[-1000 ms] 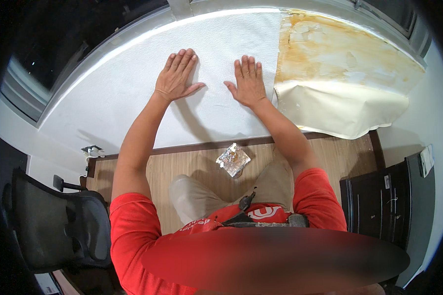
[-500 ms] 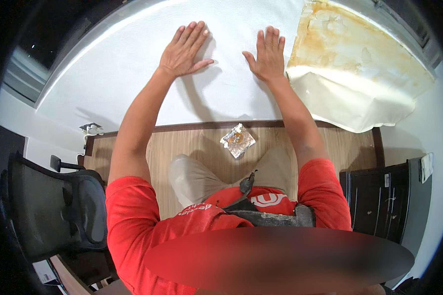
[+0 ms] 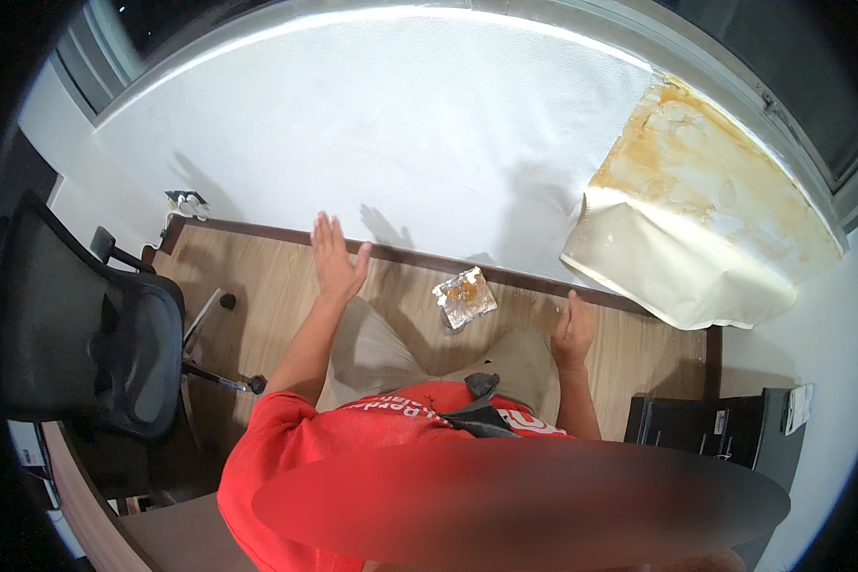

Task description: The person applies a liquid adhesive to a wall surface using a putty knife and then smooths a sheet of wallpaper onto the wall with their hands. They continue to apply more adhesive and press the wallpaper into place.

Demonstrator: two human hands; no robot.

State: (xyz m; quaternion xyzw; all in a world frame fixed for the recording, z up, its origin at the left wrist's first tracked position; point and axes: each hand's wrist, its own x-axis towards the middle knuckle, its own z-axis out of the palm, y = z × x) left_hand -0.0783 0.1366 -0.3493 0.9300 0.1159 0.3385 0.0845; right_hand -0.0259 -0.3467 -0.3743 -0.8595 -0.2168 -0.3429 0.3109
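Left hand (image 3: 337, 257) open, fingers spread, centre frame, right hand (image 3: 573, 332) loosely curled, empty, foil packet (image 3: 464, 297) on floor between, peeled wallpaper (image 3: 688, 238) upper right.

A black mesh office chair (image 3: 86, 334) is standing at the left on the wooden floor (image 3: 257, 286). A dark cabinet (image 3: 725, 429) is sitting at the right, and a white wall socket (image 3: 187, 202) is showing low on the wall.
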